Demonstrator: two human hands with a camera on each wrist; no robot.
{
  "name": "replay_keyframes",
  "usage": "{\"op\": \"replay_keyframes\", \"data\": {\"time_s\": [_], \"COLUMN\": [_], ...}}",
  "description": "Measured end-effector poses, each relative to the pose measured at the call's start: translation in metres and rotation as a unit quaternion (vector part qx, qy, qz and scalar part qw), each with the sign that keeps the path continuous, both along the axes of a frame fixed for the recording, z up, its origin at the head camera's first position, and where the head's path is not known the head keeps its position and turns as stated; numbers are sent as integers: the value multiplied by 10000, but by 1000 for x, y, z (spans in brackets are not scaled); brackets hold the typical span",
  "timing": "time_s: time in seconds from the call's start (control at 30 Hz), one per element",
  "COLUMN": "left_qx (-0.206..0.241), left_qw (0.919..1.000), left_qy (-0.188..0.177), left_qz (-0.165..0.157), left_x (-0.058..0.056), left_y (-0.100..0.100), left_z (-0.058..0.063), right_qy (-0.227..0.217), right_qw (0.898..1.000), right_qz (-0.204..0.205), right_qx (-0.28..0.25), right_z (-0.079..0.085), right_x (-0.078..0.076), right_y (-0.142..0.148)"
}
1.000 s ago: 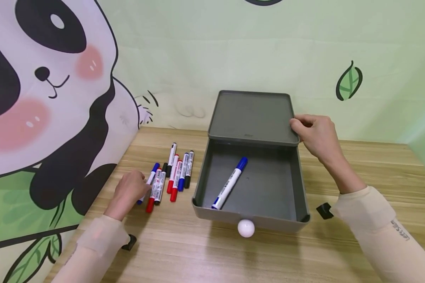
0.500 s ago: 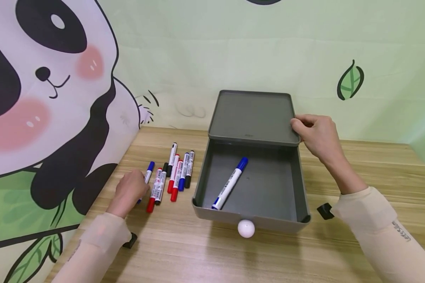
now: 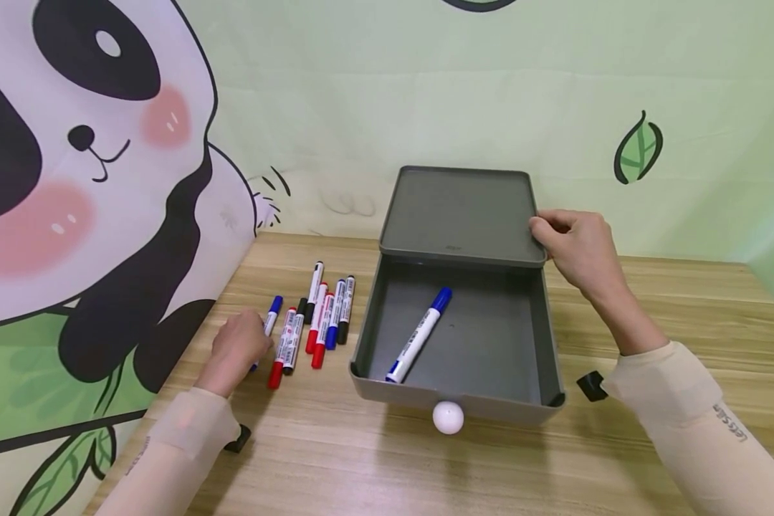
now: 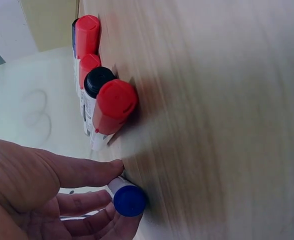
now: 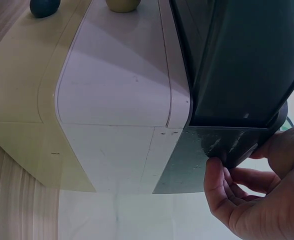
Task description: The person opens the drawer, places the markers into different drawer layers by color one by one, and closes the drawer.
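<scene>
My left hand [image 3: 239, 350] pinches a white marker [image 3: 271, 321] with a blue cap between thumb and fingers, low at the table. In the left wrist view, the round blue end of this marker [image 4: 129, 200] points at the camera. My right hand [image 3: 579, 247] grips the right side of the grey top [image 3: 461, 215] of a small drawer unit. Its grey drawer [image 3: 490, 337] is pulled out, and one blue-capped marker [image 3: 419, 335] lies slanted inside. In the right wrist view, my right hand's fingers [image 5: 217, 187] touch the dark top tier [image 5: 192, 155].
Several red, black and blue markers [image 3: 325, 315] lie in a loose group between my left hand and the drawer. A white round knob [image 3: 448, 417] sticks out at the drawer's front. White [image 5: 122, 90] and yellow [image 5: 32, 85] tiers sit below the dark one.
The far end of the marker in my left hand has swung slightly left, away from the group. My right hand, the drawer and the marker in it stay put.
</scene>
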State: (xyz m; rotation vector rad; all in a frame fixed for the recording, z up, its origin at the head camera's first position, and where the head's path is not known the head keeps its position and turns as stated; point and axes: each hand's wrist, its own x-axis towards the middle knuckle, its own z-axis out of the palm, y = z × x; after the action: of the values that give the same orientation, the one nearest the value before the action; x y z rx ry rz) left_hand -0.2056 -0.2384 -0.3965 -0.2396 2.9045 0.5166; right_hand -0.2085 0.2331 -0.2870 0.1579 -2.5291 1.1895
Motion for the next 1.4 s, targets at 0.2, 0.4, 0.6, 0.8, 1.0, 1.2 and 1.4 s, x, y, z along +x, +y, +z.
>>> {"op": "replay_keyframes", "data": {"time_s": [0.2, 0.4, 0.6, 0.8, 1.0, 1.2, 1.4], "left_qx": [81, -66, -68, 154, 421, 555, 669], "left_qw": [10000, 9999, 9997, 9996, 9991, 9983, 9968], "left_qy": [-25, 95, 153, 233, 85, 172, 376], "left_qz": [47, -82, -163, -42, -17, -69, -225], "left_x": [0, 0, 2, 10, 17, 27, 38], "left_y": [-6, -19, -22, -20, -14, -2, 11], "left_z": [0, 2, 10, 27, 47, 64, 81], "right_qy": [-31, -51, -48, -63, -67, -66, -65], "right_qw": [10000, 9999, 10000, 10000, 10000, 10000, 10000], "right_qz": [28, 30, -16, -22, -25, -21, -21], "right_qx": [-69, -90, -43, -32, -22, 16, 60], "right_z": [0, 0, 1, 2, 2, 3, 4], "right_x": [0, 0, 1, 2, 1, 1, 2], "right_y": [0, 0, 0, -1, -1, -2, -2]}}
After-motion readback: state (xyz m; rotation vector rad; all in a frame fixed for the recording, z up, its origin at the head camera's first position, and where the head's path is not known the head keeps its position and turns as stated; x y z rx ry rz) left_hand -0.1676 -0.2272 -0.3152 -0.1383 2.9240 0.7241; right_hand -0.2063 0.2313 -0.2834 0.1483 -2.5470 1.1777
